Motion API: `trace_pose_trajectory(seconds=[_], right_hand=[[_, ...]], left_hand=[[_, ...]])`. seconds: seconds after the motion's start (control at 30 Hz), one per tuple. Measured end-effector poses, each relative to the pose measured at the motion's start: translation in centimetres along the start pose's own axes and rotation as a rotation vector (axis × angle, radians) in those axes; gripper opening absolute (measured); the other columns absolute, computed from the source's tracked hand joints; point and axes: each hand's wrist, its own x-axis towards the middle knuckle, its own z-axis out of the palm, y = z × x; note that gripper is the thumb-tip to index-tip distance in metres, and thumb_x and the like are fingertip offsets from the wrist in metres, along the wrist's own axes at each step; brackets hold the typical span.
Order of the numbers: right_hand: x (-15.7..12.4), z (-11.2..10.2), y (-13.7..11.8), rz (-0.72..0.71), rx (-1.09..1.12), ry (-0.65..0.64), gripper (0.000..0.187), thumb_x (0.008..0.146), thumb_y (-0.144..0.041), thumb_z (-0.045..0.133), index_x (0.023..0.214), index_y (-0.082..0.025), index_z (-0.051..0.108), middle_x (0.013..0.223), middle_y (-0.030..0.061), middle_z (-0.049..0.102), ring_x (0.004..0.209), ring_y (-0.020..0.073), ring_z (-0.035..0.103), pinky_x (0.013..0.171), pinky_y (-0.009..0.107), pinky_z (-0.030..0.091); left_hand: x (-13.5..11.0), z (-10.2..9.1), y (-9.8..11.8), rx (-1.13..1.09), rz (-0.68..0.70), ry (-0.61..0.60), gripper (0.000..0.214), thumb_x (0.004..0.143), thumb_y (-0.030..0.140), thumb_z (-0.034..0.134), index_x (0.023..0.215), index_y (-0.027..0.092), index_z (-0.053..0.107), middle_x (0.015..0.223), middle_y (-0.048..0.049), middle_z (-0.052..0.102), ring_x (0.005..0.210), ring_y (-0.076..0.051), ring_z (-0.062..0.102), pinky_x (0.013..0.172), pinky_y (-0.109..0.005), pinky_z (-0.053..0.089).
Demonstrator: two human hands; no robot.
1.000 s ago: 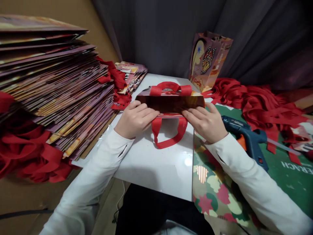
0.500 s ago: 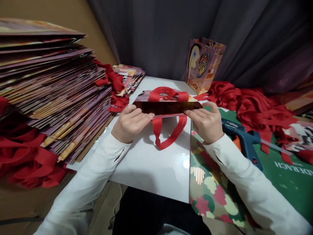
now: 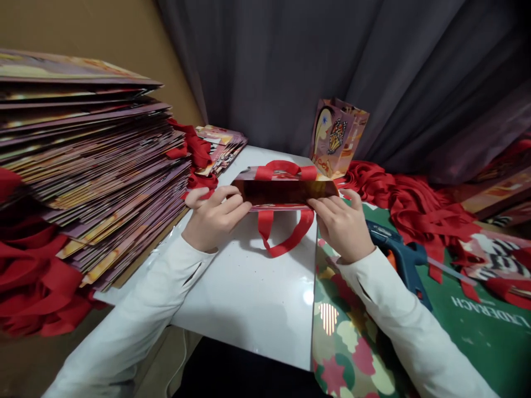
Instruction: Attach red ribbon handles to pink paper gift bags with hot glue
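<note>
A paper gift bag [image 3: 286,193] stands with its mouth toward me, spread into a dark slot. One red ribbon handle [image 3: 284,166] rises at its far rim; another red ribbon handle [image 3: 293,242] droops from the near rim over the white board. My left hand [image 3: 215,218] is closed on the bag's left end, fingertips along the near rim. At the right end, my right hand [image 3: 343,225] grips the rim likewise, its fingers pressed together. The bag's lower part is hidden from view.
A tall stack of flat bags [image 3: 116,171] rises at left, with red ribbons [image 3: 37,276] beside it. A finished bag [image 3: 338,138] stands at the back. To the right are more ribbons [image 3: 418,204] and a blue glue gun [image 3: 400,254] on a green sheet [image 3: 468,342].
The bag's mouth looks slightly wider from front to back. My left thumb and forefinger have lifted apart somewhat. The whole view has shifted, so most things appear lower.
</note>
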Motion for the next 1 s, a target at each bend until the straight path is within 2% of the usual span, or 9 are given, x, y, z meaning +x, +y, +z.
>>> trace_pose_trajectory(seconds=[0.13, 0.23, 0.3, 0.43, 0.5, 0.6, 0.73, 0.87, 1.0], right_hand=[[-0.1, 0.1, -0.3, -0.016, -0.021, 0.001, 0.029, 0.090, -0.013, 0.050, 0.117, -0.016, 0.063, 0.081, 0.0034, 0.071, 0.078, 0.0189, 0.057, 0.103, 0.039, 0.024], [-0.2, 0.2, -0.2, -0.029, -0.042, 0.048, 0.025, 0.092, -0.007, 0.047, 0.097, -0.020, 0.068, 0.069, -0.0010, 0.067, 0.070, 0.0156, 0.054, 0.104, 0.036, 0.024], [-0.2, 0.3, -0.3, -0.037, -0.044, 0.078, 0.025, 0.092, -0.007, 0.047, 0.091, -0.020, 0.068, 0.067, -0.0016, 0.066, 0.067, 0.0147, 0.052, 0.103, 0.035, 0.025], [-0.2, 0.3, -1.7, -0.042, -0.050, 0.063, 0.021, 0.094, -0.011, 0.049, 0.098, -0.019, 0.068, 0.075, 0.0013, 0.069, 0.074, 0.0174, 0.053, 0.102, 0.039, 0.024], [-0.3, 0.3, -3.0, -0.049, -0.014, 0.030, 0.024, 0.094, -0.013, 0.049, 0.108, -0.020, 0.067, 0.086, 0.0036, 0.071, 0.085, 0.0198, 0.055, 0.102, 0.041, 0.023], [-0.7, 0.5, -4.9, -0.036, 0.060, -0.015, 0.029, 0.095, -0.013, 0.049, 0.120, -0.021, 0.064, 0.102, 0.0061, 0.071, 0.099, 0.0221, 0.054, 0.099, 0.042, 0.023], [-1.1, 0.8, -5.9, 0.002, 0.072, -0.006, 0.026, 0.098, -0.016, 0.046, 0.113, -0.020, 0.066, 0.094, 0.0058, 0.071, 0.090, 0.0212, 0.054, 0.093, 0.042, 0.025], [-1.1, 0.9, -5.8, 0.000, 0.038, 0.036, 0.025, 0.099, -0.016, 0.043, 0.101, -0.018, 0.068, 0.081, 0.0042, 0.068, 0.083, 0.0202, 0.053, 0.088, 0.042, 0.025], [-1.1, 0.3, -5.8, -0.028, -0.003, 0.136, 0.030, 0.098, -0.013, 0.043, 0.081, -0.019, 0.066, 0.071, 0.0011, 0.064, 0.073, 0.0173, 0.049, 0.081, 0.040, 0.024]], left_hand=[[0.0, -0.2, -0.1, -0.014, 0.050, 0.044, 0.016, 0.088, 0.009, 0.057, 0.079, 0.021, 0.062, 0.067, 0.0047, 0.066, 0.075, -0.017, 0.056, 0.068, -0.036, 0.033], [0.1, -0.4, 0.2, -0.004, 0.053, 0.036, 0.014, 0.087, 0.011, 0.059, 0.079, 0.021, 0.061, 0.066, 0.0050, 0.066, 0.070, -0.017, 0.053, 0.064, -0.036, 0.031], [0.2, -0.4, 0.6, 0.034, 0.002, -0.005, 0.011, 0.088, 0.014, 0.059, 0.081, 0.021, 0.062, 0.069, 0.0036, 0.068, 0.077, -0.019, 0.057, 0.069, -0.038, 0.032], [0.3, 0.1, 2.2, 0.021, -0.066, -0.115, 0.020, 0.092, 0.011, 0.050, 0.100, 0.021, 0.065, 0.092, -0.0004, 0.073, 0.098, -0.023, 0.061, 0.080, -0.043, 0.032], [0.3, 0.4, 2.9, -0.034, -0.040, -0.139, 0.028, 0.093, 0.007, 0.045, 0.104, 0.022, 0.065, 0.096, 0.0003, 0.073, 0.096, -0.020, 0.061, 0.080, -0.042, 0.034], [0.2, 0.6, 3.7, -0.058, 0.011, -0.118, 0.027, 0.095, 0.008, 0.046, 0.102, 0.022, 0.067, 0.091, 0.0024, 0.074, 0.090, -0.016, 0.063, 0.080, -0.039, 0.035], [0.4, 0.6, 4.3, -0.103, 0.066, -0.101, 0.024, 0.095, 0.014, 0.052, 0.112, 0.020, 0.066, 0.091, -0.0008, 0.074, 0.083, -0.016, 0.064, 0.080, -0.036, 0.038], [0.7, 0.6, 4.5, -0.130, 0.105, -0.082, 0.012, 0.091, 0.016, 0.058, 0.096, 0.018, 0.069, 0.076, -0.0007, 0.071, 0.068, -0.015, 0.060, 0.072, -0.034, 0.039], [1.0, 0.2, 4.4, -0.115, 0.128, 0.032, 0.015, 0.089, 0.012, 0.058, 0.078, 0.019, 0.066, 0.065, 0.0033, 0.066, 0.057, -0.012, 0.053, 0.070, -0.032, 0.039]])
